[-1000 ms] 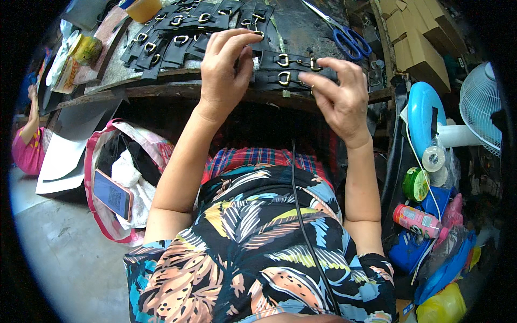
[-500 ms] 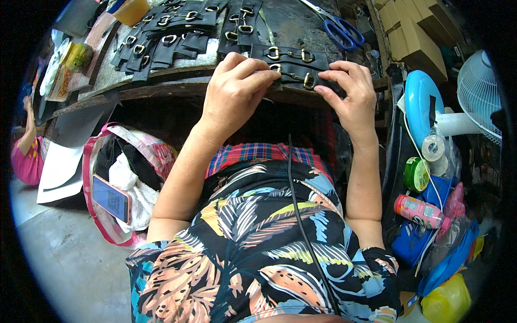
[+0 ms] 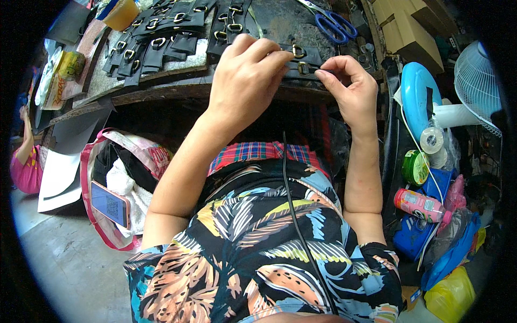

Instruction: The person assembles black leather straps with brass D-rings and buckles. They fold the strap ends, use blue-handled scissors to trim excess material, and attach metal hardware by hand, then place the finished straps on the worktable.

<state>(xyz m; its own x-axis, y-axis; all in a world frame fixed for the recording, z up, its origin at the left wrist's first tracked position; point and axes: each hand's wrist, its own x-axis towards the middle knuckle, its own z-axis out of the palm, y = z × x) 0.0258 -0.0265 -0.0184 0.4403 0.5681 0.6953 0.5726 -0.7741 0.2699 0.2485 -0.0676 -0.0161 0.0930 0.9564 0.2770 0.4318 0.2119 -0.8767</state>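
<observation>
At the near edge of the workbench I hold a black leather-like strap with gold-coloured metal hardware. My right hand pinches its right end between thumb and fingers. My left hand is closed over its left part, the fingertips beside the hardware; the back of the hand hides the exact grip. Just beyond lies another black strap with a gold-coloured ring, partly covered by my left hand. Farther left, several black straps with gold-coloured rings and buckles lie in an overlapping pile.
Blue-handled scissors lie at the far right of the bench. A white fan, a blue round thing and a pink bottle are at my right. On my left, a bag holds a phone and a white cloth. Another person's arm shows far left.
My left hand has shifted right along the strap and now covers its left ring. The right thumb and fingers have come together on the strap's end. The view has shifted slightly.
</observation>
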